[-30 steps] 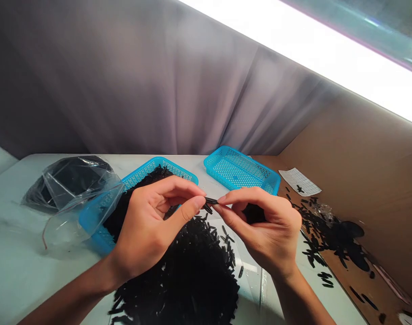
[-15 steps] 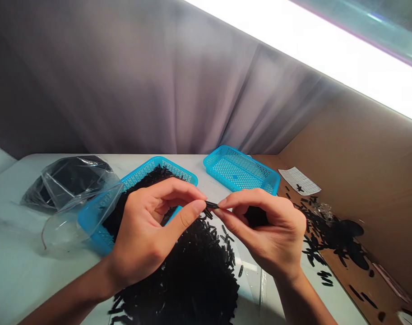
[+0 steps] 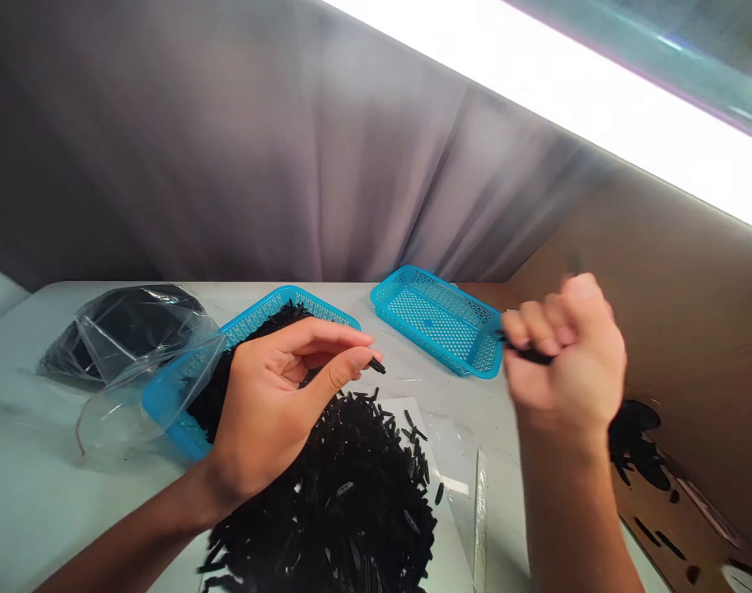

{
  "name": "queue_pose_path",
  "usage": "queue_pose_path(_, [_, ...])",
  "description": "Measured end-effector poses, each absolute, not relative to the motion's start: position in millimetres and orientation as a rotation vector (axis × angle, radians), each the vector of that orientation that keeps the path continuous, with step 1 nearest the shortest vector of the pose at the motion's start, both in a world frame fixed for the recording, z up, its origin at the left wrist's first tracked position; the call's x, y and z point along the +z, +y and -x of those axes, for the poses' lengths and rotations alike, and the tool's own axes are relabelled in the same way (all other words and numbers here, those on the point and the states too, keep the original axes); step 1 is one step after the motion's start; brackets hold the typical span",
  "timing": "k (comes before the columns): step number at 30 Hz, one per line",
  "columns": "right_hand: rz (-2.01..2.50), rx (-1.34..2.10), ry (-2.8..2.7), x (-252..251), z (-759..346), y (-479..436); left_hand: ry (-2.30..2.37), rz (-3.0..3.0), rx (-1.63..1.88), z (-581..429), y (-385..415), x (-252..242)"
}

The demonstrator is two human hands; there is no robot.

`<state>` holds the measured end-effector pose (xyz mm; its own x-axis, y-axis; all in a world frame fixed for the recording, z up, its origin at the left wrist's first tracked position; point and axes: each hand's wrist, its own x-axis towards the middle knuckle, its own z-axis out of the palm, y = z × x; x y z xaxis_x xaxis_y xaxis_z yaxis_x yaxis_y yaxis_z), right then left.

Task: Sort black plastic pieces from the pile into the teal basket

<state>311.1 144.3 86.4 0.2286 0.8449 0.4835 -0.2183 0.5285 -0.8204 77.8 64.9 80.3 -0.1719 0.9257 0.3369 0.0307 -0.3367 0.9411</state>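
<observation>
My left hand (image 3: 289,395) is raised over a pile of small black oblong pieces (image 3: 351,511), its thumb and forefinger pinching a small black oblong piece (image 3: 377,365) that sticks out at the tips; there may be more than one. My right hand (image 3: 567,346) is up at the right, curled closed and smeared by motion. Black pieces (image 3: 532,354) show under its curled fingers, and a blurred dark tip rises above the thumb. The pile lies on a white sheet (image 3: 406,408) on the table.
Behind my left hand stands a blue basket (image 3: 289,295) heaped with black pieces. A clear plastic bag (image 3: 128,329) of black material leans against it. Another blue basket (image 3: 437,321) sits at the back. Dark flat pieces (image 3: 641,445) lie on the brown board (image 3: 635,511) at right.
My right hand has parted from my left and swung right and up, its fingers now curled in. My left hand stays nearly in place, still pinching.
</observation>
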Motion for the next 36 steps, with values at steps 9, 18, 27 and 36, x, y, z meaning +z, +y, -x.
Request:
queue_pose_path(9, [0.732, 1.151, -1.077, 89.2, -331.7, 159.1, 1.124, -1.466, 1.714, -76.7, 67.1, 76.8])
queue_pose_path(18, [0.845, 0.687, -1.816, 88.5, -262.9, 90.3, 1.189, -1.487, 1.692, -79.0, 61.8, 75.8])
queue_pose_path(27, [0.894, 0.590, -1.804, 91.2, -268.0, 90.5, 1.204, -1.724, 1.664, -74.9, 58.7, 75.9])
queue_pose_path(36, [0.893, 0.606, -1.802, 91.5, -266.8, 90.9, 1.203, -1.794, 1.647, -75.7, 59.7, 75.2])
